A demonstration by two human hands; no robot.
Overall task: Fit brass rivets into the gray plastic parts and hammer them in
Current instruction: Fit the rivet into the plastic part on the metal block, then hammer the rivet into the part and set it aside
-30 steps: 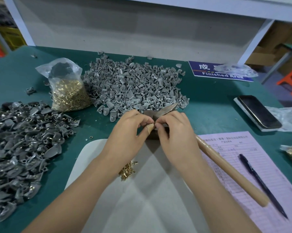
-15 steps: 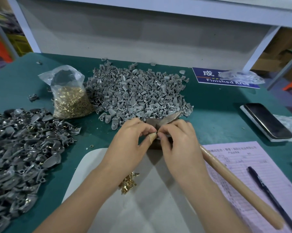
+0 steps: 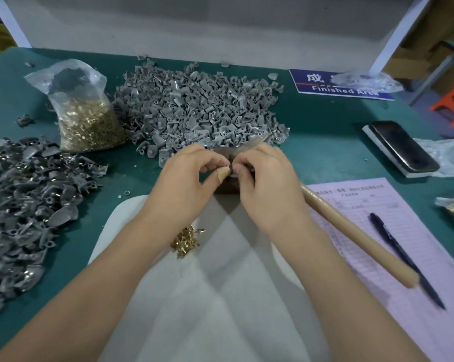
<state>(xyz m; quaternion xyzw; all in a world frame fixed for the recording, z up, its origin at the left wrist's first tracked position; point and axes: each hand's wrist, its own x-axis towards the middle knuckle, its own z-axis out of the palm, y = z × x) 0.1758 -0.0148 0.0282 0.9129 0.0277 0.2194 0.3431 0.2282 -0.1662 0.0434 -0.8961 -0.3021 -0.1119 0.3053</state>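
Two gray heaps, one rivet bag; my left hand (image 3: 184, 184) and right hand (image 3: 265, 184) pinch one small part (image 3: 230, 167) (its axis hidden).

Single head-worn wide-angle view, forward and down, close over green table (image 3: 325, 131), edges perhaps distorted

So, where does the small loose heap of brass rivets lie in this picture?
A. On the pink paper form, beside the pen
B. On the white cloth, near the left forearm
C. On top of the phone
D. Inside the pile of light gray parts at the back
B: the loose brass rivets sit on the white cloth, right beside the left forearm, apart from the pink form and the phone.
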